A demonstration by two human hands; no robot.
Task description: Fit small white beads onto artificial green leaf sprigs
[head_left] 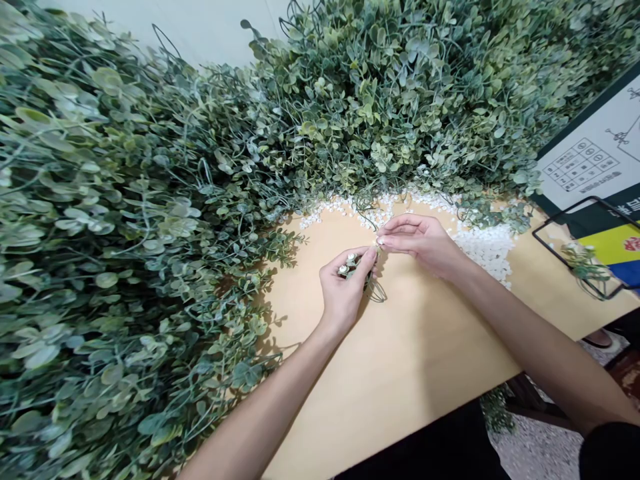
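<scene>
My left hand point(345, 283) is closed round a small green sprig point(361, 265) with small white flowers point(343, 269) on it, held above the wooden table point(380, 387). A loop of its thin stem hangs below the fingers. My right hand point(420, 241) is pinched at the tip of the sprig, with a small white piece point(380, 241) between thumb and fingertips. The fingertips of both hands nearly meet.
Artificial greenery point(125, 220) is heaped along the left and back of the table. Small white pieces point(487, 250) lie scattered behind and right of my hands. At the right are a black wire frame point(550, 248), a sprig point(584, 263) and a printed board point(585, 163).
</scene>
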